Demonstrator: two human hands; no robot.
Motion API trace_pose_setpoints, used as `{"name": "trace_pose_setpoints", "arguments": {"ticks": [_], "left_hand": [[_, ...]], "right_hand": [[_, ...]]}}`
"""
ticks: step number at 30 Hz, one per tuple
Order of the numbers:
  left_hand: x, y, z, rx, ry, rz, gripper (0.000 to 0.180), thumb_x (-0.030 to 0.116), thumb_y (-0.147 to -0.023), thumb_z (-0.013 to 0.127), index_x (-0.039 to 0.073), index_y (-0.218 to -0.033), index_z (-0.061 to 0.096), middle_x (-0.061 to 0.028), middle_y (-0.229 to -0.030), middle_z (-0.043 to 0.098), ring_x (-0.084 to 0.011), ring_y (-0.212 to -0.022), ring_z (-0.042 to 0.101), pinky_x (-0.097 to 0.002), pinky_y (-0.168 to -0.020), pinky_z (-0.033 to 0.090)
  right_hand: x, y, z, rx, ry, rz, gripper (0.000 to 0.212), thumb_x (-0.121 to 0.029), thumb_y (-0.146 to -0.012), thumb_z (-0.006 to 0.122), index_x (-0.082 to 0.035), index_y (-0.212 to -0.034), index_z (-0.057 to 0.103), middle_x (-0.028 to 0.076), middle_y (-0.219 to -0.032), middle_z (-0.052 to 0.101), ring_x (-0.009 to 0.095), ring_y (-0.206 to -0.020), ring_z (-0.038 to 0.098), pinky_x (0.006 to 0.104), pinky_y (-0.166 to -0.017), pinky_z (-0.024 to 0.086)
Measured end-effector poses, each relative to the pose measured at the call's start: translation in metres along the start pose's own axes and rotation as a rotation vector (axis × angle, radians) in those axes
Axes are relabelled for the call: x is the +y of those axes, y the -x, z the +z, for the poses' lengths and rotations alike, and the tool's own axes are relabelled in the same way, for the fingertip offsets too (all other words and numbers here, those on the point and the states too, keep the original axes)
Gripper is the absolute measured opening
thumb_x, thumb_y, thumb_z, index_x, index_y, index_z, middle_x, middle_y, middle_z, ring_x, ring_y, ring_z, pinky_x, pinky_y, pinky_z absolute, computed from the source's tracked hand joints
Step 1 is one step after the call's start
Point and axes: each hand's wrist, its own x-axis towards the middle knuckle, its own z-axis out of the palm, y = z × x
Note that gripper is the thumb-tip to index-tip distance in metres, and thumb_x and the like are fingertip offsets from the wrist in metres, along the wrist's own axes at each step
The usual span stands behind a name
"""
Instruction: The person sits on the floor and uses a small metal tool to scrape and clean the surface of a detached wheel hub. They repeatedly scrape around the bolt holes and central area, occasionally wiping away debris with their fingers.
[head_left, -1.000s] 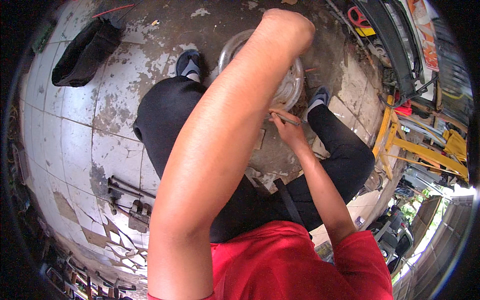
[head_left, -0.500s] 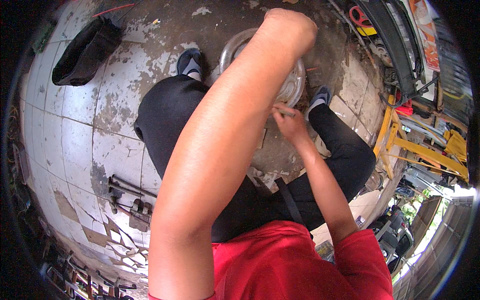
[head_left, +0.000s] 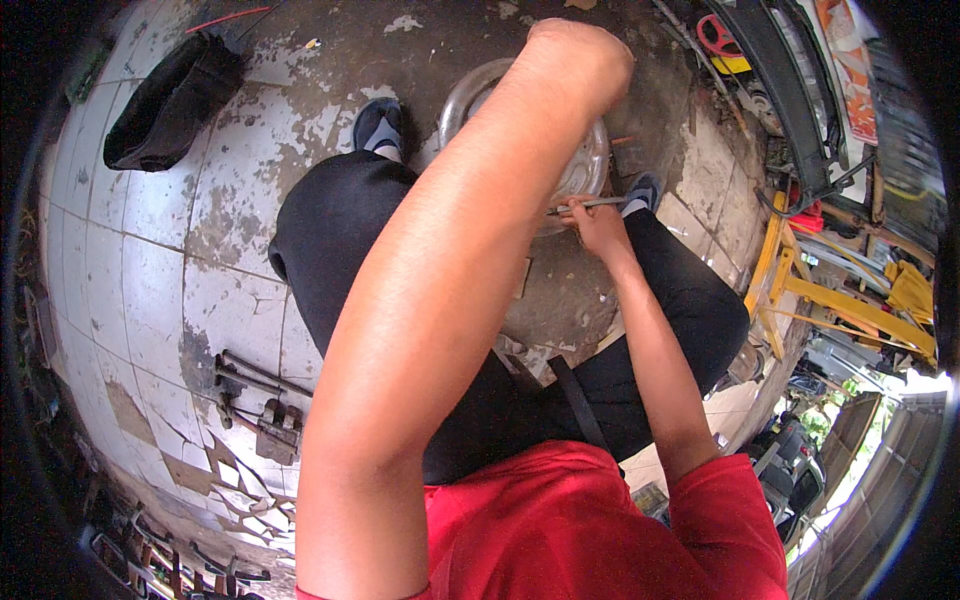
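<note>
A round silvery metal piece with a raised rim [head_left: 455, 108], much like a wheel rim, lies on the floor between my feet. Over it my left forearm stretches across the picture, and my left hand [head_left: 582, 58] bends down at the wrist; its fingers are hidden behind the wrist. At the near right edge of the metal piece, my right hand [head_left: 598, 228] is closed on a thin grey rod-like tool [head_left: 610, 201]. The tool lies roughly level, its left end by the rim. The middle of the round piece is covered by my left arm.
A black boot-like bag [head_left: 170, 105] lies at the far left on worn white tiles. Nearer on the left is a dark metal tool with long bars [head_left: 275, 425]. Yellow metal stand parts [head_left: 780, 270] and piled car parts line the right side. My shoes flank the round piece.
My right hand has moved slightly up toward the rim, and the grey tool has turned so more of its length shows to the right. My left arm has barely moved.
</note>
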Motion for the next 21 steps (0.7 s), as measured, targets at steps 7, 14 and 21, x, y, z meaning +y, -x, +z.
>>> {"name": "trace_pose_setpoints", "arguments": {"ticks": [7,14,21], "left_hand": [[-0.002,0.005,0.002,0.016,0.035,-0.035,0.028,0.006,-0.075,0.06,0.007,-0.101,0.071,-0.0154,-0.104,0.068,-0.033,-0.097,0.066,-0.0433,-0.08,0.055],[0.002,0.009,-0.008,-0.025,0.03,-0.023,0.03,0.008,-0.076,0.059,0.008,-0.104,0.07,-0.015,-0.109,0.067,-0.0323,-0.1,0.065,-0.0437,-0.081,0.054],[0.0,0.005,-0.002,0.013,0.055,-0.062,0.03,0.013,-0.079,0.059,0.01,-0.108,0.069,-0.0144,-0.111,0.066,-0.032,-0.103,0.064,-0.0429,-0.084,0.054]], "right_hand": [[-0.032,0.02,0.008,-0.051,-0.144,-0.029,0.031,-0.028,-0.095,0.051,-0.003,-0.109,0.064,0.015,-0.096,0.07,0.023,-0.086,0.07,0.0352,-0.076,0.052],[-0.035,0.006,0.005,-0.072,-0.118,-0.065,0.032,-0.028,-0.093,0.055,-0.001,-0.106,0.065,0.015,-0.09,0.071,0.023,-0.086,0.07,0.0352,-0.076,0.052],[-0.006,0.001,-0.007,-0.051,-0.018,0.007,0.032,-0.031,-0.092,0.056,-0.003,-0.106,0.066,0.015,-0.092,0.071,0.032,-0.089,0.067,0.0387,-0.079,0.05]]}}
